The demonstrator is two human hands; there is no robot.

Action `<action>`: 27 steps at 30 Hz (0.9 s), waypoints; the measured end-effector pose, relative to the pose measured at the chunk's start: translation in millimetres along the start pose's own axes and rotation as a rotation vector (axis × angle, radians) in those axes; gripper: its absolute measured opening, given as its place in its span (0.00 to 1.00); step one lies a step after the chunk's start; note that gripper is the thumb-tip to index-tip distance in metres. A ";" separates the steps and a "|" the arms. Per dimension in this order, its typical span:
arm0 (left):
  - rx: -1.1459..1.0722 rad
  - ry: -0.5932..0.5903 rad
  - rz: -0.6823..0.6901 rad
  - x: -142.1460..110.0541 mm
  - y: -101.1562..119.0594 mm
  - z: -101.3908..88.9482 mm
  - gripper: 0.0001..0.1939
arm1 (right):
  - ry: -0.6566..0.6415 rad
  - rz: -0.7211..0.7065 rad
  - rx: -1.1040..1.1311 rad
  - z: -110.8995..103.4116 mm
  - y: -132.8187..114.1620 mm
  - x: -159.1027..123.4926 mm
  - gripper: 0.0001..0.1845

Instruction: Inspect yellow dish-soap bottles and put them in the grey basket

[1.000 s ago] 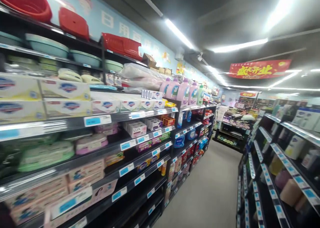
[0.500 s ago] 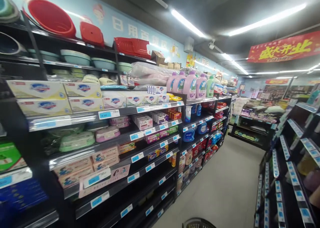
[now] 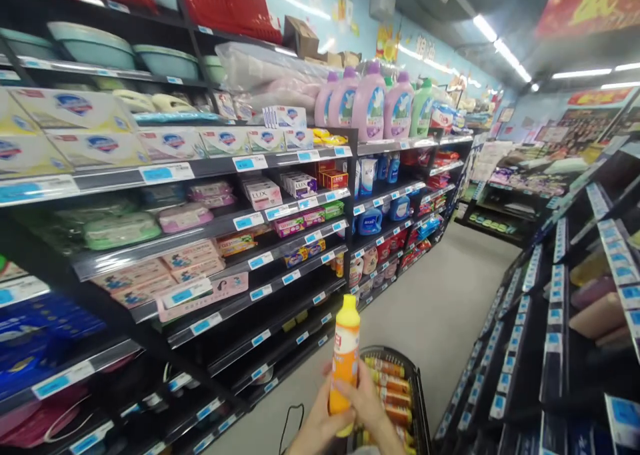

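Note:
An orange bottle with a yellow cap (image 3: 346,348) stands nearly upright between my two hands, its printed front facing me. My left hand (image 3: 321,415) is closed around its lower left side, the thumb near the base. On the other side, my right hand (image 3: 367,402) grips the lower part too, with its thumb across the front. Below and behind them is a black basket (image 3: 419,382), in which several similar orange bottles (image 3: 395,382) lie on their sides. My hands and forearms hide part of the basket.
On the left run black shelves with boxed soap (image 3: 90,115), wipes packs (image 3: 123,230) and pink detergent jugs (image 3: 370,105). A rack (image 3: 565,308) lines the right side. Between them the grey floor aisle (image 3: 430,288) leads to a display stand (image 3: 493,225).
The view has tilted down and shifted. Both my hands have come into view, holding the orange bottle. More of the basket now shows, with the bottles inside it.

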State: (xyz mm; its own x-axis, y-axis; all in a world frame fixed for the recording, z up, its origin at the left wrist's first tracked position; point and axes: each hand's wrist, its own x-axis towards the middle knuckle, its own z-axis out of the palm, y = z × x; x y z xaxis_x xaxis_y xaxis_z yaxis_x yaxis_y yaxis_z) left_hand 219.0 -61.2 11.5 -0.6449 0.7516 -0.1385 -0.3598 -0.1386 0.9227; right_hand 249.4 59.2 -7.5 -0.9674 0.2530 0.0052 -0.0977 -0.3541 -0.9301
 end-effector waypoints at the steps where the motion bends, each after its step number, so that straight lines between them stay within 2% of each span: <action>1: -0.035 -0.010 -0.003 -4.7 -4.6 2.8 0.43 | 0.008 0.004 0.016 0.9 -8.5 0.7 0.26; 4: -0.136 -0.036 0.028 -15.0 -9.5 10.6 0.50 | 0.043 0.065 0.184 7.8 -36.7 -0.6 0.21; 6: -0.149 -0.034 0.052 -18.2 -8.4 17.1 0.49 | 0.055 0.086 0.338 12.3 -52.2 -2.4 0.20; 10: -0.083 -0.005 0.107 -21.2 -4.1 30.9 0.43 | -0.015 0.104 0.525 16.8 -68.8 -3.8 0.26; 13: 0.035 0.032 0.156 -25.9 -1.7 37.1 0.42 | -0.049 0.100 0.578 17.4 -73.0 -3.5 0.28; 17: 0.385 0.184 0.235 -35.8 -2.4 34.4 0.41 | -0.033 0.097 0.537 17.6 -73.3 -3.5 0.29; 19: 0.524 0.223 0.271 -39.6 -4.3 30.3 0.41 | 0.003 0.094 0.533 18.0 -72.3 -3.7 0.29; 22: 0.588 0.205 0.288 -42.6 -7.7 25.1 0.41 | 0.065 0.079 0.567 19.3 -69.3 -3.7 0.27; 27: 0.570 0.228 0.257 -47.3 -12.1 23.0 0.44 | 0.057 0.145 0.616 22.0 -61.8 -3.9 0.27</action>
State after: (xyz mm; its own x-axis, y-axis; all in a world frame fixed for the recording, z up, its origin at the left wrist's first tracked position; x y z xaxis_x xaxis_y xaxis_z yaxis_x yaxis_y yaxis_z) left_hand 269.4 -80.2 15.2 -0.8113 0.5765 0.0969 0.1976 0.1144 0.9736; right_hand 254.1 60.2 58.0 -0.9686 0.2053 -0.1403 -0.0996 -0.8371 -0.5379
